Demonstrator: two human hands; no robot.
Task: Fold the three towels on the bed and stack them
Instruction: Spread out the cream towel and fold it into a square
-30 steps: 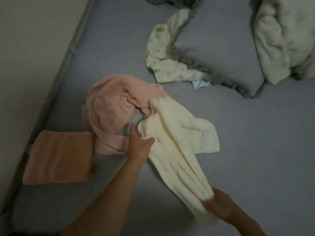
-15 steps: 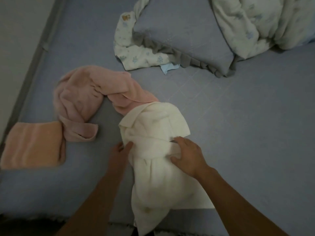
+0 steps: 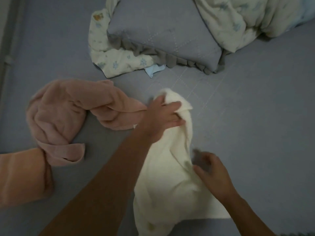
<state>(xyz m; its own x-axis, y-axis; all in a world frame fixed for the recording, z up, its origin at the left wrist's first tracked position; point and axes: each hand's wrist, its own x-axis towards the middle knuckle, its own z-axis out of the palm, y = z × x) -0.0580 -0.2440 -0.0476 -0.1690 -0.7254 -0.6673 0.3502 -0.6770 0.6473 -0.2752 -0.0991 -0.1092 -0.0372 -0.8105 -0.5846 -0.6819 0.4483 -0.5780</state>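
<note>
Gripping: left hand point(image 3: 162, 114) is closed on the far end of the cream towel point(image 3: 170, 181), fingers wrapped over a bunched corner.
Right hand: the right hand point(image 3: 209, 174) sits at the towel's right edge, fingers curled and blurred; I cannot tell whether it pinches the cloth or only touches it.
Cream towel: lies rumpled on the bed point(image 3: 247, 133), running from the middle toward the near edge, with its lower part spread wider and creased.
Pink towel: the pink towel point(image 3: 68, 116) is unfolded, twisted into a loose curve to the left, its right tip touching or tucked beneath the left hand.
Folded towel: a peach towel point(image 3: 22, 178), already folded, lies at the left border, touching the pink towel's lower end.
Left edge: the bed's side point(image 3: 6, 48) runs up the far left, just beside the folded towel.
Far side: a grey pillow point(image 3: 162, 34) with a ruffled trim rests on a flowered cloth point(image 3: 115, 62); a pale quilt point(image 3: 238, 19) is heaped at the top right.
Open room: bare sheet stretches wide to the right of the cream towel, and a smaller bare strip lies between the towels and the pillow.
</note>
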